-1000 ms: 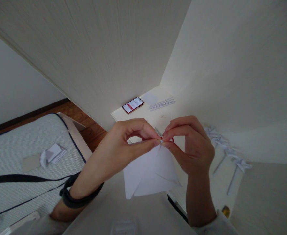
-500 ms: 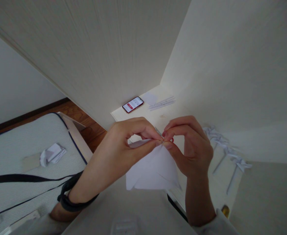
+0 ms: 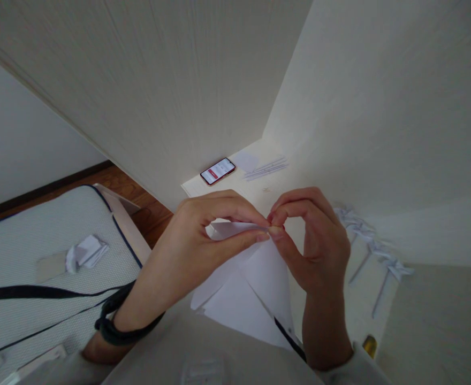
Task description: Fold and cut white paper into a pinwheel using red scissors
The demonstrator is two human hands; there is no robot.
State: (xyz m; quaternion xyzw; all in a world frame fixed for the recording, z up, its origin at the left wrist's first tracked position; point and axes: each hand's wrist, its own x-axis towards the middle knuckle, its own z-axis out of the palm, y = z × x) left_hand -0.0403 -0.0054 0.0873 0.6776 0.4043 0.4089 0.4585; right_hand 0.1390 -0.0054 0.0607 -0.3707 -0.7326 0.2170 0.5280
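Two hands meet at mid-frame over a folded white paper (image 3: 255, 291). My left hand (image 3: 197, 243) has its grip clamped on the paper's top corner, thumb under and forefinger over. My right hand (image 3: 313, 240) pinches together at the same point, fingertips touching the left ones; a speck of red shows at that pinch, too small for me to say what it is or whether the right grip holds it or the paper. The paper hangs down from the pinch in overlapping flaps, toward the near edge of the pale counter (image 3: 259, 195).

Hidden or cut off: the paper's top corner is buried between the fingers; its lower tip runs behind my right forearm. A dark band (image 3: 117, 331) sits on the left wrist. Both sleeves are cropped by the bottom edge.

Far on the counter lies a phone (image 3: 218, 171), screen lit, with a red bar across it; the writing is too small to read. Just right of it, thin white strips (image 3: 265, 168). At right, several white paper bows on sticks (image 3: 370, 246), blurred. On the bed (image 3: 30, 235) at left, a crumpled paper (image 3: 86, 251). No brand is legible anywhere.
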